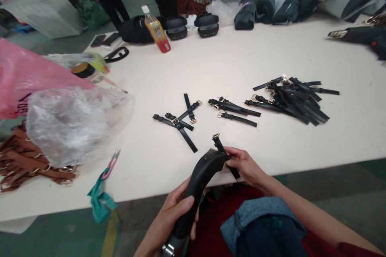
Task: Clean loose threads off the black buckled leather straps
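In the head view my left hand is wrapped round a black curved, handle-like piece; a shiny metal fitting shows at its lower end. Its far tip meets a short black strap with a gold buckle. Fingers of my right hand pinch that strap beside the tip, and its tail hangs below them. Just beyond lie more black buckle straps: a crossed group to the left, a few in the middle, and a larger heap to the right.
Pink-handled thread snips with teal cloth lie at the table's near left edge. Beside them are clear plastic, a pink bag and brown straps. A drink bottle and black cases stand at the back; people stand beyond.
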`<state>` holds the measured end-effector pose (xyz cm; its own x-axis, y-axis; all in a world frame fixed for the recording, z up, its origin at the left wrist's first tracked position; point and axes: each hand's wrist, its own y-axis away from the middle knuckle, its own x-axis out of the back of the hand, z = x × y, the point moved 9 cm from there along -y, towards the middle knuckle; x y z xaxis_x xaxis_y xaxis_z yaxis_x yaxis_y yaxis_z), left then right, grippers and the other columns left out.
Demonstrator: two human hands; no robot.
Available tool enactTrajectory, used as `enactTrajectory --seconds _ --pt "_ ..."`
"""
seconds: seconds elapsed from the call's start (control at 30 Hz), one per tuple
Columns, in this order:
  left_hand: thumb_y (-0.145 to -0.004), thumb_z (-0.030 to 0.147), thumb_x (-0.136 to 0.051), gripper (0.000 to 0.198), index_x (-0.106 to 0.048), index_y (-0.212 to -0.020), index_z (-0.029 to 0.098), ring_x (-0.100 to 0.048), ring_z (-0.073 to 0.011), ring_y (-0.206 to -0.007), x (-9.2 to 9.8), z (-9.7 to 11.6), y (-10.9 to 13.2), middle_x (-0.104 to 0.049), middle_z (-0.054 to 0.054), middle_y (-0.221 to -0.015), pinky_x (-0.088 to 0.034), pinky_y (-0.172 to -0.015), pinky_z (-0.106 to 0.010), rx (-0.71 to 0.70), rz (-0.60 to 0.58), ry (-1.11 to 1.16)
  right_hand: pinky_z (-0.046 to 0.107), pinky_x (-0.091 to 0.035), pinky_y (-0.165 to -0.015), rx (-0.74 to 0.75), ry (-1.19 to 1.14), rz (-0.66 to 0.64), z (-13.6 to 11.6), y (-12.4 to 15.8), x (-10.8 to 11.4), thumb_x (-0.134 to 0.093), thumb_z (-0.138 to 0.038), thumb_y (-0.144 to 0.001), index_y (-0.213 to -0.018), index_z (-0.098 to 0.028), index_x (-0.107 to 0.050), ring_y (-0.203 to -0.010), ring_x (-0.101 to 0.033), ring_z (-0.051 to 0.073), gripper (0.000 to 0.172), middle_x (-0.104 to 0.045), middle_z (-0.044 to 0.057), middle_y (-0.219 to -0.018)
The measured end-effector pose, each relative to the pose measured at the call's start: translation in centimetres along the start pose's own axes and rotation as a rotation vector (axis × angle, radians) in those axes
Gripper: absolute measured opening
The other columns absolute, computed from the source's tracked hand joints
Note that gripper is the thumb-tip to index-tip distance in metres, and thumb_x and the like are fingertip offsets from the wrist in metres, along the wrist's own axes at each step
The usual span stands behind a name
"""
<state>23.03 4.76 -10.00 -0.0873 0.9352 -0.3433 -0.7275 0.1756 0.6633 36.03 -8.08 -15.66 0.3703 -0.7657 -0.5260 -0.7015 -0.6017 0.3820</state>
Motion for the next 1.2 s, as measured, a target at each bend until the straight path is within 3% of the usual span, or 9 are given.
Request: enactTrajectory --seconds 0.17,0.33,0.6,0.8,0.97,1.2 --pt "-0.084 0.045 -0.056 0.081 -0.016 -0.148 0.017 -0.061 -0.0170 -0.046 0.4 1.0 1.1 -0.062 -0.005 -0.067 -0.039 -0.042 -0.020 -0.025 0.054 -0.019 0.025 -0.041 -0.066 0.090 -0.062 0.028 -0.3 0.0 -1.2 -0.063 -0.011 -0.063 -0.110 -0.022 -0.068 -0.074 -0.052 0.014 0.048 -0.066 0.002 -0.095" --pt "-0.083 0.046 -0.057 0.083 -0.014 -0.148 0.016 -0.060 -0.0176 -0.044 0.5 1.4 1.7 -0.061 -0.005 -0.066 -0.037 -0.041 -0.021 -0.073 0.056 -0.002 0.025 -0.042 -0.066 0.087 -0.129 0.029 -0.2 0.3 -2.6 -0.066 -0.012 -0.064 -0.110 -0.022 -0.068 -0.079 -0.052 0.015 0.047 -0.065 0.003 -0.102" --pt "-0.080 0.049 -0.060 0.085 -0.017 -0.148 0.019 -0.058 -0.0163 -0.044 0.0 1.3 2.8 -0.061 -0.003 -0.063 -0.035 -0.041 -0.020 -0.016 0.097 0.015 0.026 -0.043 -0.068 0.085 -0.244 0.030 -0.3 0.5 -3.8 -0.067 -0.012 -0.063 -0.106 -0.022 -0.069 -0.076 -0.053 0.016 0.044 -0.065 0.003 -0.091" --pt "-0.080 0.050 -0.059 0.083 -0.021 -0.147 0.017 -0.059 -0.0175 -0.045 0.7 2.2 2.9 -0.061 -0.003 -0.063 -0.035 -0.041 -0.021 -0.045 0.133 0.006 0.025 -0.043 -0.061 0.027 -0.212 0.062 0.7 0.7 -4.0 -0.068 -0.014 -0.061 -0.105 -0.023 -0.070 -0.070 -0.048 0.013 0.045 -0.063 0.002 -0.095" --pt "-0.081 0.049 -0.059 0.085 -0.018 -0.147 0.015 -0.057 -0.0154 -0.043 0.2 1.6 3.1 -0.060 -0.003 -0.061 -0.034 -0.041 -0.020 -0.025 0.102 0.008 0.023 -0.038 -0.056 0.043 -0.165 0.084 0.3 0.4 -3.3 -0.059 -0.010 -0.060 -0.102 -0.021 -0.070 -0.065 -0.044 0.012 0.045 -0.062 0.001 -0.085" --pt "-0.081 0.050 -0.058 0.080 -0.024 -0.145 0.015 -0.057 -0.0163 -0.043 0.9 1.9 3.6 -0.059 -0.003 -0.062 -0.036 -0.042 -0.021 -0.064 0.143 -0.009 0.023 -0.030 -0.050 0.035 -0.065 0.088 0.6 0.7 -2.8 -0.051 -0.015 -0.064 -0.105 -0.019 -0.069 -0.056 -0.039 0.011 0.045 -0.054 -0.001 -0.071"
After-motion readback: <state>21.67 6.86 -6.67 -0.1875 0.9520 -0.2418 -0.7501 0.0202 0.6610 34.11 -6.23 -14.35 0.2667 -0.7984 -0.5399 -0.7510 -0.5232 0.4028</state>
